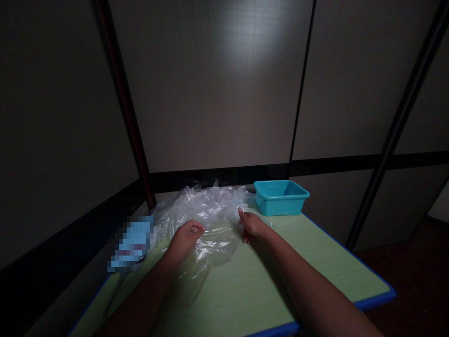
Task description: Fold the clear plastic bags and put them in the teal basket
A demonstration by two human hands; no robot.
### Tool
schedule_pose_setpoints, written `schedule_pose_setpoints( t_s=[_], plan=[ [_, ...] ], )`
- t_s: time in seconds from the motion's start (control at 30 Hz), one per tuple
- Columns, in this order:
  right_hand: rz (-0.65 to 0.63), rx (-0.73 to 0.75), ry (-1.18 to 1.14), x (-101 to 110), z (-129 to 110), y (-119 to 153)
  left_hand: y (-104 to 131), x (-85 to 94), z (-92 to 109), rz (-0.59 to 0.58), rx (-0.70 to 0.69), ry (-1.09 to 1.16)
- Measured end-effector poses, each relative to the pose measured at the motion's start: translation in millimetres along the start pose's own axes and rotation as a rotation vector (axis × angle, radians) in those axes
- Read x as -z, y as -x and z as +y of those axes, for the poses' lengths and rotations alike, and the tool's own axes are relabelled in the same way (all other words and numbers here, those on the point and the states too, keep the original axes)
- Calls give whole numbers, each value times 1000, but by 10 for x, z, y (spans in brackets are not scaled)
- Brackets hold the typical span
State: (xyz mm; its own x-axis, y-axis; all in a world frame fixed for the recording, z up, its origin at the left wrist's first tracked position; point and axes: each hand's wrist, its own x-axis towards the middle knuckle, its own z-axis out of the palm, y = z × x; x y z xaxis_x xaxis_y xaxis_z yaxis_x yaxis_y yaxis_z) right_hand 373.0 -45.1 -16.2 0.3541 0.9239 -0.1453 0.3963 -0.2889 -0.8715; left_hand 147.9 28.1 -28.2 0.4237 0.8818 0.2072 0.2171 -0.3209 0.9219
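Observation:
A thin, clear plastic bag (219, 241) lies spread and crumpled over the table in front of me. My left hand (187, 236) pinches it between thumb and fingertips at its left. At the other side my right hand (253, 224) is closed on the bag's right edge, thumb pointing up and fingers curled under. Between the two hands the film is drawn out, with a bright crease across it. Behind them more clear plastic (206, 201) is heaped in shiny folds.
A turquoise plastic basin (282, 201) stands at the back right of the green table (315, 262), which has a blue edge. At the left lies a blurred-out blue item (135, 241). Dark-framed panels (217, 93) rise behind the table.

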Motion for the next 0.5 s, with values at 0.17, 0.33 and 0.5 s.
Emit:
schedule_pose_setpoints(
  t_s=[0.17, 0.33, 0.5],
  plan=[
    [190, 85, -4, 64, -11, -41, 13, 7, -14, -31, -51, -58],
    [189, 200, -61, 50, -140, 51, 4, 42, -18, 25, -133, -166],
    [-83, 197, -153, -74, -208, 190, 16, 68, 45, 130, -273, -279]
  ],
)
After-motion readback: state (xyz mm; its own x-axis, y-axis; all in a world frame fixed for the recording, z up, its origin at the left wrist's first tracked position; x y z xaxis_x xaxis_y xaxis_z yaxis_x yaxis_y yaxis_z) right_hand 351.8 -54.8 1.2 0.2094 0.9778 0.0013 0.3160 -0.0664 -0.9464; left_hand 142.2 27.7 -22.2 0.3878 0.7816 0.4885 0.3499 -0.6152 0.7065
